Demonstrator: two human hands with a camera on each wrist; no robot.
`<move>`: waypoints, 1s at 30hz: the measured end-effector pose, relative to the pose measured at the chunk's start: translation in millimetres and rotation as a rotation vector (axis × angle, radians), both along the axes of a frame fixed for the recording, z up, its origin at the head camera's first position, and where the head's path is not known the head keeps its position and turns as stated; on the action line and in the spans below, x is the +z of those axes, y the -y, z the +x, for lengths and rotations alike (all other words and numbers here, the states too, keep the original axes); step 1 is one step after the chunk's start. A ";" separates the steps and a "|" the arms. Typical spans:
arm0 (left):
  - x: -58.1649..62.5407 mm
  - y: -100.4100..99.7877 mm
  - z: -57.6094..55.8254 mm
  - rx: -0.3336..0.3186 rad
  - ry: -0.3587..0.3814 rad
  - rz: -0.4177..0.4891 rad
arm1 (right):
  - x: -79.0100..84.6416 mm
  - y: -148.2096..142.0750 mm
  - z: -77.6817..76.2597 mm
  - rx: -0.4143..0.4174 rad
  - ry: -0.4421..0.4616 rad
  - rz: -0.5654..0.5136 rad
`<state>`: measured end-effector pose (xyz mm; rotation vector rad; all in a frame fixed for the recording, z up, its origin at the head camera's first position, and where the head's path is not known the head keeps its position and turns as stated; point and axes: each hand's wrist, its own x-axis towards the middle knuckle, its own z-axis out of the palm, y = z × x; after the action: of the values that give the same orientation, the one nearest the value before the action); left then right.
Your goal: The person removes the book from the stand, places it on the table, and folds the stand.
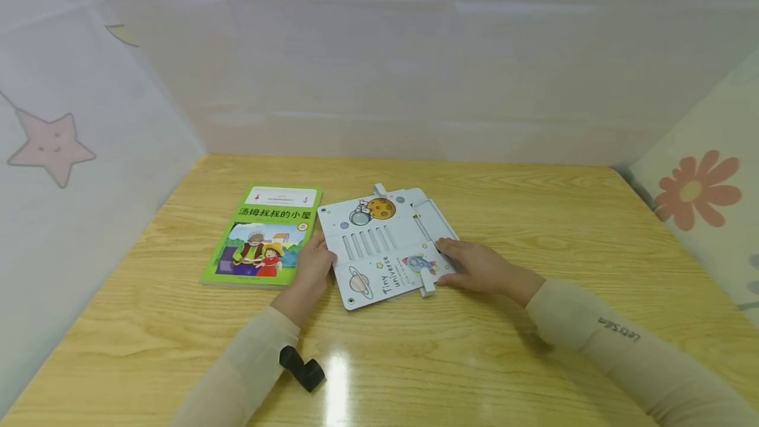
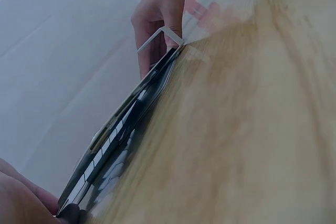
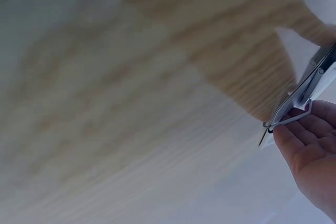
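Note:
A white folding book stand (image 1: pixel 362 242) with a planet, rocket and "Tiny universe" print is held by its two sides, close over the wooden table. My left hand (image 1: pixel 314 265) grips its left edge, thumb on the printed face. On the opposite edge my right hand (image 1: pixel 477 267) holds on, with fingers by the slotted strip and thumb near the lower corner. The left wrist view shows the stand edge-on, its panels slightly apart with dark parts between them. Small white page clips (image 1: pixel 427 283) stick out at its top and bottom. In the right wrist view, a bent wire (image 3: pixel 294 119) crosses my right fingers.
A green picture book (image 1: pixel 265 280) with Chinese lettering lies flat just left of the stand, next to my left hand. White cloth walls (image 1: pixel 356 84) with star and flower prints enclose the table (image 1: pixel 534 203) at the back and sides. A black strap piece (image 1: pixel 302 369) sits at my left sleeve.

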<state>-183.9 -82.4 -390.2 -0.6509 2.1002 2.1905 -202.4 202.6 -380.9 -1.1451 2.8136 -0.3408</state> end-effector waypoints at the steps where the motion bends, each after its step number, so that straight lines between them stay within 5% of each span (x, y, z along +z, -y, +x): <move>1: 0.0 0.3 -1.3 -0.001 0.006 -0.007 | -0.3 0.5 0.6 -0.005 -0.003 0.004; 19: 2.6 1.1 -21.6 -0.069 0.028 -0.064 | -0.5 5.7 9.1 -0.080 -0.044 0.042; 30: 7.2 6.3 -37.2 -0.181 0.084 -0.104 | -1.2 9.8 15.0 -0.109 -0.109 0.044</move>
<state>-221.1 -88.6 -383.0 -0.5258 2.1489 1.9378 -187.4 192.7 -382.1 -1.0341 2.9694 -0.2289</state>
